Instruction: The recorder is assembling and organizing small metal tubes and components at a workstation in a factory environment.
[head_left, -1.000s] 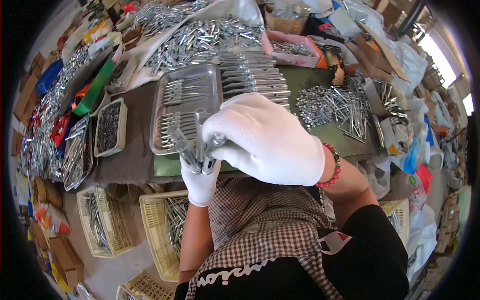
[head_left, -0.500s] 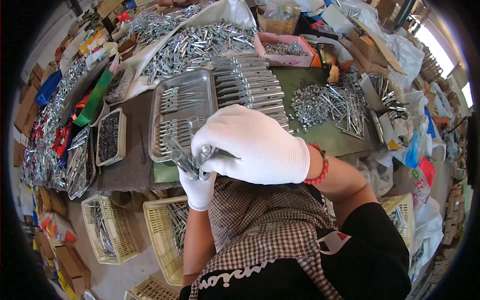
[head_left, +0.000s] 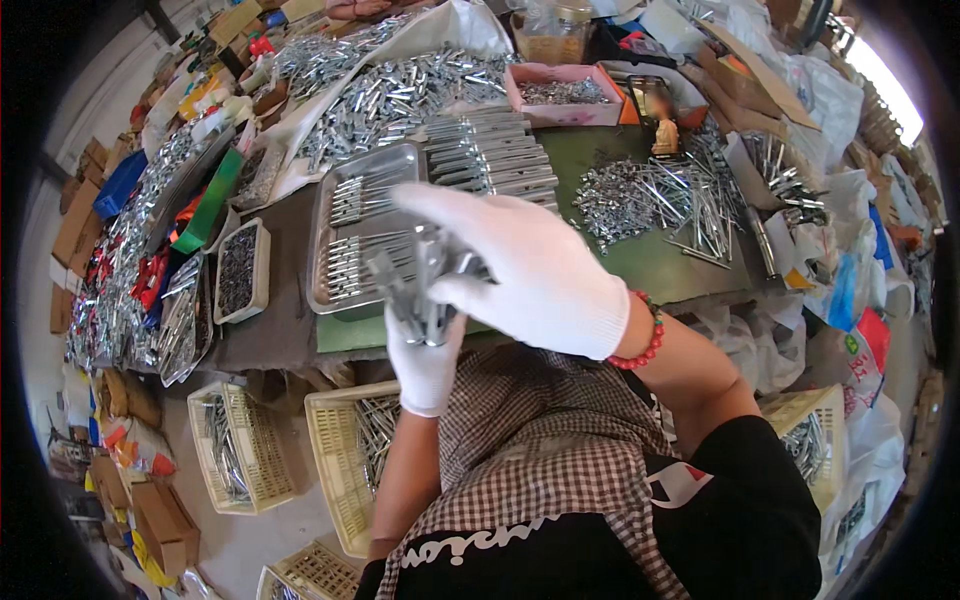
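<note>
The left hand (head_left: 425,375), in a white glove, is closed around a small bunch of shiny metal tubes (head_left: 402,295) that stand roughly upright over the near edge of the bench, just in front of the steel tray (head_left: 317,270). The right hand (head_left: 535,270), gloved alike, comes in from the side with its thumb touching or just beside the bunch and its fingers reaching out past the upper ends; a metal piece shows between thumb and palm, but I cannot tell whether that hand grips it. A red bead bracelet (head_left: 655,340) circles the right wrist.

In the tray lie two rows of slim metal rods (head_left: 345,268), side by side. Beyond the right hand, larger metal tubes (head_left: 510,170) lie stacked in a row on the green mat (head_left: 680,275). To their right are a heap of small metal fittings (head_left: 612,200) and loose long pins (head_left: 705,210), with a phone (head_left: 655,105) behind. A pink box (head_left: 558,117) of small metal parts stands farther back. Left of the tray sits a cream tub (head_left: 263,270) of dark small parts
</note>
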